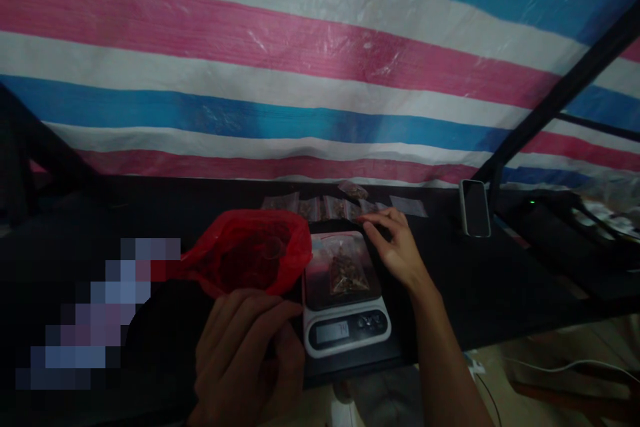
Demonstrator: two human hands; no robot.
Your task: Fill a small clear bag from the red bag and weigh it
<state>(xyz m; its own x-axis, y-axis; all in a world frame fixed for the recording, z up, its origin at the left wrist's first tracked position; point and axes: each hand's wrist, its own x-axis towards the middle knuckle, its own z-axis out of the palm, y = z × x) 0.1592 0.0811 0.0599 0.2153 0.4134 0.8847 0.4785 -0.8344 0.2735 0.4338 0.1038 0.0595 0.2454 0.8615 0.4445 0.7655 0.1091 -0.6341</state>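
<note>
A small clear plastic bag [347, 270] of brown dried pieces lies on the plate of a white digital kitchen scale [345, 327]; its display seems to read 74. My left hand [245, 347] rests at the scale's left edge, fingers loosely bent and thumb apart, with nothing seen in it. Behind the scale's right corner, my right hand [393, 237] stretches its fingers leftward to a row of small filled bags [336, 208]. Its fingertips are near or touching one; I cannot tell which. An open red plastic bag [295, 240] sits left of the scale, its contents dark.
A flat clear bag [407, 205] lies behind my right hand, and another filled bag [353, 189] farther back. A phone [475, 208] stands upright at the right on the black table [440, 300]. Striped plastic sheeting [300, 47] hangs behind; a blurred-out patch covers the left.
</note>
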